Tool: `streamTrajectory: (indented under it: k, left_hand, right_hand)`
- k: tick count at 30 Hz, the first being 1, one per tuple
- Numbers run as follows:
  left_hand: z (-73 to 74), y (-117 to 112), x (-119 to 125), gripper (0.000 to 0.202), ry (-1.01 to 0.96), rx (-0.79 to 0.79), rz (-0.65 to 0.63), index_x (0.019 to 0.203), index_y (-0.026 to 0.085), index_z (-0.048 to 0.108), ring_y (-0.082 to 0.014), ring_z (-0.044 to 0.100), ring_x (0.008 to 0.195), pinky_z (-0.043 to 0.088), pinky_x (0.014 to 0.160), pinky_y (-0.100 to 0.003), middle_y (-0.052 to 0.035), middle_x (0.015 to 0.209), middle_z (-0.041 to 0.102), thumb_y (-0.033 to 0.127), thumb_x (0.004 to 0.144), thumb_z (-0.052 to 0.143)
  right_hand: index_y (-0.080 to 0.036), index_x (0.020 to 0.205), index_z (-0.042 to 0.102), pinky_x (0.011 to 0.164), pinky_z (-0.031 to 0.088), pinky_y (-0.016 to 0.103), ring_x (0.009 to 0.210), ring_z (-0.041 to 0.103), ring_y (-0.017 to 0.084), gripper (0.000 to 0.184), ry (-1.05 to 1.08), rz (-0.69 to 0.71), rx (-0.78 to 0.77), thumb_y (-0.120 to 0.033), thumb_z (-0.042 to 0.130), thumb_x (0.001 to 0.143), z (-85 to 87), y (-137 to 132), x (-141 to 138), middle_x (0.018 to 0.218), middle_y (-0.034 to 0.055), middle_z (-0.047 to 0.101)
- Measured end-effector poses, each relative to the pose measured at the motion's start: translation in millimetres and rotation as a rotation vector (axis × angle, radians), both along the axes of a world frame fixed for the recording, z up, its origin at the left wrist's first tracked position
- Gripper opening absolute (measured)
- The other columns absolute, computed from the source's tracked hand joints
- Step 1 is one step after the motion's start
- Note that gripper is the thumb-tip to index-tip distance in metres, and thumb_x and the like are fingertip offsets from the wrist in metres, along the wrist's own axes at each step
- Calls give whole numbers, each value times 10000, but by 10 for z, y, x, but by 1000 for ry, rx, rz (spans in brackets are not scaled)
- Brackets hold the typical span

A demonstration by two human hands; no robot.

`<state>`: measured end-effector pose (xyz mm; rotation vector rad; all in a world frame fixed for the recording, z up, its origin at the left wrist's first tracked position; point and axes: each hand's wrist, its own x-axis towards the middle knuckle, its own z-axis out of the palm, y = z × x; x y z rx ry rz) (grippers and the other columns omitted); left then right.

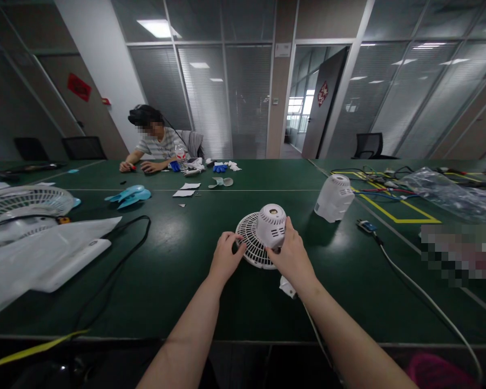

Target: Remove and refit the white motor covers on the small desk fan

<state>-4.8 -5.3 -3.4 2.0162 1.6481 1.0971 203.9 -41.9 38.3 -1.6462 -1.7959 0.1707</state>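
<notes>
No wording can be read. Toward one o'clock, a pale wall plate (282,50) on a brown panel (282,78) is too small to decipher. Between one and two, a red diamond ornament (323,93) on the open door (315,127), and toward ten, a red paper diamond (79,87), are too blurred.

Dim light leaves a pale glare on the green tabletop (168,233), while the stretched edges seem slightly soft.
</notes>
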Motion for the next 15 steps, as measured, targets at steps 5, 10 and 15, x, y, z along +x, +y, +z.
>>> streamTrajectory:
  k: [5,10,15]
  left_hand:
    - [1,3,-28,213,-26,-102,11,1028,247,624,-218,593,1015,497,898,-382,-42,1098,589,340,887,495]
    - [-31,13,-46,233,72,-169,-58,1063,266,627,-231,590,1045,500,880,-384,-31,1143,603,341,875,512]
    - [-39,17,-51,244,128,-202,-38,1096,284,622,-206,573,1090,467,938,-355,-16,1186,597,317,869,538]
  right_hand:
    - [-184,1524,8,1083,357,507,1334,377,348,1013,-57,-33,36,-458,617,762,44,-77,484,1469,165,343]
    - [-111,1511,92,1072,362,495,1311,416,362,1041,-62,-200,71,-484,646,712,25,-188,1366,1471,214,349]
    - [-74,1487,197,928,448,547,1187,508,450,1106,-31,-374,105,-513,716,615,-37,-283,2258,1398,286,404]
